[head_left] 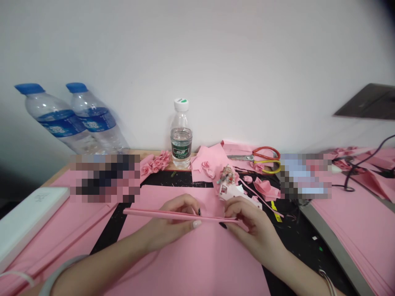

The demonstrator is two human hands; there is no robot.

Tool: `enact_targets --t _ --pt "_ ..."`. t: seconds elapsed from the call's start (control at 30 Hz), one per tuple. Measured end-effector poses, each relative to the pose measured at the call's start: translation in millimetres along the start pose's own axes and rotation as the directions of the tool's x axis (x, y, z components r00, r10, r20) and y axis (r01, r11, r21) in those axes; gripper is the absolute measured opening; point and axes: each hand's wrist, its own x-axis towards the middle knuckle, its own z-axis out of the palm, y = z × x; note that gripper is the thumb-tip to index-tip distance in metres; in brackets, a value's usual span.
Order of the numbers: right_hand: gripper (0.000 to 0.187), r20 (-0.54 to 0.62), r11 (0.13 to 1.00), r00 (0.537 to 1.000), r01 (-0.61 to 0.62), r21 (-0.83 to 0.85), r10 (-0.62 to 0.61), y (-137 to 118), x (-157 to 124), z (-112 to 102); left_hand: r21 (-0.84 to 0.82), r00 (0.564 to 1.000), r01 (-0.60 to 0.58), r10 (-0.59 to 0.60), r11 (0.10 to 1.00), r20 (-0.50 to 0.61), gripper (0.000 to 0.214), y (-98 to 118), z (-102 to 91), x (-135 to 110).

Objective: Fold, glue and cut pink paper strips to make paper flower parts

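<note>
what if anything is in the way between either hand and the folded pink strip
Nothing visible: the left hand and right hand both pinch the folded pink strip directly; the pink sheet lies beneath.

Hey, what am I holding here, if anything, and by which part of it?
A folded pink paper: your left hand pinches it somewhat right of its middle, your right hand near its right end.
</note>
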Motion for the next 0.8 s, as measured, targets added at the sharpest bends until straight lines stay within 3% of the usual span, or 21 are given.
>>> enact_targets --t 0.8 --pt "0.008 -0.120 1.000 0.993 0.006 0.027 -0.003 4.3 -3.2 -0.7 -0.019 0.998 -0.022 0.021 1.000 -0.056 0.017 -2.0 -0.6 1.2"
